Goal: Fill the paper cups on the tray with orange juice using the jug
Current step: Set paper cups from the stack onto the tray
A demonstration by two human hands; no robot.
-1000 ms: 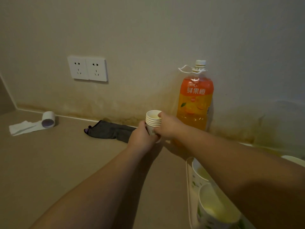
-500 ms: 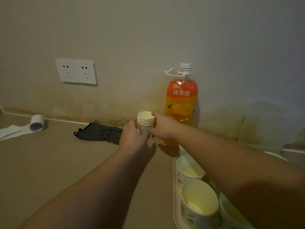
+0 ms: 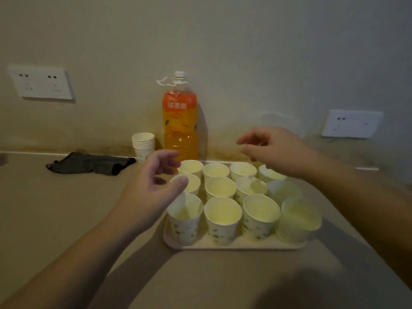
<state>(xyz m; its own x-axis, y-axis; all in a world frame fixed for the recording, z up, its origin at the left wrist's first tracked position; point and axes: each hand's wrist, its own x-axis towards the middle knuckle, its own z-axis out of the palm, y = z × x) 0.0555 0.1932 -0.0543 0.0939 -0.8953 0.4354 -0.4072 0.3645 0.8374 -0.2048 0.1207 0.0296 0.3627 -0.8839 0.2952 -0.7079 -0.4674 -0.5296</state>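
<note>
A pale tray [image 3: 236, 246] holds several white paper cups [image 3: 223, 219] in rows, all standing upright. Behind it against the wall stands a big plastic bottle of orange juice [image 3: 180, 123] with a white cap. A stack of spare cups [image 3: 143, 144] stands just left of the bottle. My left hand [image 3: 153, 186] hovers over the tray's left cups, fingers loosely curled and holding nothing. My right hand [image 3: 272, 146] floats above the tray's back row, also with nothing in it. No jug is in view.
A dark cloth [image 3: 89, 163] lies on the counter left of the cup stack. Wall sockets sit at the left [image 3: 41, 84] and the right [image 3: 351, 124]. The beige counter [image 3: 55, 215] runs to the wall.
Both hands have let go of the cup stack, which now stands beside the bottle. The hands have drawn back over the tray, and the view has swung right.
</note>
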